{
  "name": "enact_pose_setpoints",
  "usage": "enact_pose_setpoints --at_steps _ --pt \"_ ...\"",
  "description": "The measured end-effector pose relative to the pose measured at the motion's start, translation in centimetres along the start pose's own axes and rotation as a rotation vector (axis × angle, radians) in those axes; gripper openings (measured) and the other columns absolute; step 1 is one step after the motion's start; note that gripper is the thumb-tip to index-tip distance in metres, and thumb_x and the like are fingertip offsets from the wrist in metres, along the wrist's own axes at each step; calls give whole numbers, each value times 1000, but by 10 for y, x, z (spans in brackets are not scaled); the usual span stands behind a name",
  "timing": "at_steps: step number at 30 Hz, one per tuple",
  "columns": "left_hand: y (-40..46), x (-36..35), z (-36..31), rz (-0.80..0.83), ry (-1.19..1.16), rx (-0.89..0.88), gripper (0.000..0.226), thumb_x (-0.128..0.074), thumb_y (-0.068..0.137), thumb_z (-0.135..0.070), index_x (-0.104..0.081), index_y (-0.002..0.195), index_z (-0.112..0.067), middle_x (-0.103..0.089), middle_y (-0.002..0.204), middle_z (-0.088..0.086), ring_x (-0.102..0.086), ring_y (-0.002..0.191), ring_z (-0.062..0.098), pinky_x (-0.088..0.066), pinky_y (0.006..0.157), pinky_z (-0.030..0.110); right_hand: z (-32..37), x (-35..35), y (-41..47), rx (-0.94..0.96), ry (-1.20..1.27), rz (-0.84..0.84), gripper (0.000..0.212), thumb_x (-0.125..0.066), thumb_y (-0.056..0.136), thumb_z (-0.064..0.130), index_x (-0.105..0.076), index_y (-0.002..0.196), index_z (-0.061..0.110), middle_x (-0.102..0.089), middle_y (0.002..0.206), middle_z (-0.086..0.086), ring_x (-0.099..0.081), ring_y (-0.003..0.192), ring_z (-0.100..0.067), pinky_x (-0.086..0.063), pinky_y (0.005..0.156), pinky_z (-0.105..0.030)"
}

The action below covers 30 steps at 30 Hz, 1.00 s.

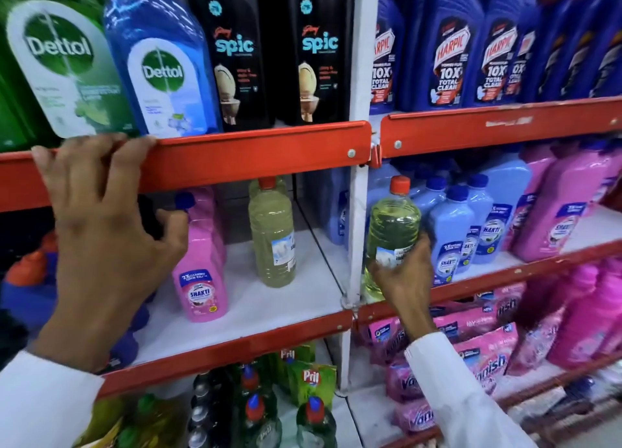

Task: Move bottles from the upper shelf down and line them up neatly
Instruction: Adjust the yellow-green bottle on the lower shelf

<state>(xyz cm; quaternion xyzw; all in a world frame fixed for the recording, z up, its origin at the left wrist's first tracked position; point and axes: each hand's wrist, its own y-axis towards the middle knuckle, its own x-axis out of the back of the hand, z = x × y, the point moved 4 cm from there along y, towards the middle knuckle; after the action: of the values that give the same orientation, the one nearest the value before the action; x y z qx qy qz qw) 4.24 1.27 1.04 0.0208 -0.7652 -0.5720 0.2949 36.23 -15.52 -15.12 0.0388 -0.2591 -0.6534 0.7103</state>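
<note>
My right hand grips the lower part of a clear bottle of yellow-green liquid with a red cap, upright at the front left of the right bay's middle shelf. A matching bottle stands on the left bay's white middle shelf, next to a pink Shakti bottle. My left hand rests with its fingers hooked over the red rail of the upper shelf. On that upper shelf stand green and blue Dettol bottles and black Spic bottles.
Blue Harpic bottles fill the upper right bay. Light blue and pink Shakti bottles crowd the right middle shelf. A white upright post divides the bays. Below are Pril bottles and pink Vanish pouches.
</note>
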Motion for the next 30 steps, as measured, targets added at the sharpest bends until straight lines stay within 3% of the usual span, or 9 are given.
enact_pose_setpoints --at_steps 2,5,9,15,20,24,27,30 --pt "0 -1 2 19 -5 18 63 -45 78 -27 -44 141 -18 -45 138 23 -41 135 45 -28 120 68 -3 -2 6 -43 12 19 74 -90 55 17 -49 116 11 -69 109 -13 -69 93 -30 -51 78 -29" --pt "0 -1 3 28 6 18 64 -44 78 -27 -43 141 -18 -45 138 23 -41 134 46 -28 120 67 -7 -1 9 -55 68 -40 75 -93 46 26 -56 110 14 -74 102 -12 -72 87 -29 -59 81 -39" --pt "0 0 2 32 9 26 63 -43 78 -27 -44 141 -19 -46 137 24 -41 134 46 -28 121 67 -2 16 -3 -3 138 -176 88 -97 45 30 -57 121 13 -74 105 -10 -69 87 -23 -50 80 -27" --pt "1 0 1 43 -12 33 62 -44 79 -27 -43 140 -19 -46 137 23 -41 136 45 -27 121 67 36 58 -31 118 287 -308 88 -98 45 33 -57 120 12 -64 99 8 -65 85 -15 -55 79 -30" --pt "0 5 -8 -28 33 -7 61 -55 76 -16 -50 137 -10 -49 131 25 -40 130 40 -26 119 71 70 64 -62 221 317 -158 87 -99 43 34 -59 119 18 -65 95 22 -65 78 2 -52 77 -18" --pt "0 7 -4 -7 38 -18 64 -62 75 -10 -52 138 -9 -49 132 22 -40 134 39 -6 131 58 88 28 -85 220 367 28 87 -99 39 37 -59 115 24 -67 93 27 -66 81 12 -53 74 -15" --pt "0 8 -2 41 49 -15 67 -59 75 -11 -50 142 -11 -49 136 21 -40 137 40 -3 132 54 98 -7 -91 209 342 115 82 -98 39 34 -57 109 23 -64 84 27 -61 73 20 -44 66 0" --pt "3 10 0 82 69 -22 69 -55 74 -16 -49 143 -13 -49 136 20 -41 136 41 -6 130 58 103 -41 -89 191 272 168 83 -96 38 38 -57 110 22 -70 87 11 -67 73 -6 -51 67 -16"
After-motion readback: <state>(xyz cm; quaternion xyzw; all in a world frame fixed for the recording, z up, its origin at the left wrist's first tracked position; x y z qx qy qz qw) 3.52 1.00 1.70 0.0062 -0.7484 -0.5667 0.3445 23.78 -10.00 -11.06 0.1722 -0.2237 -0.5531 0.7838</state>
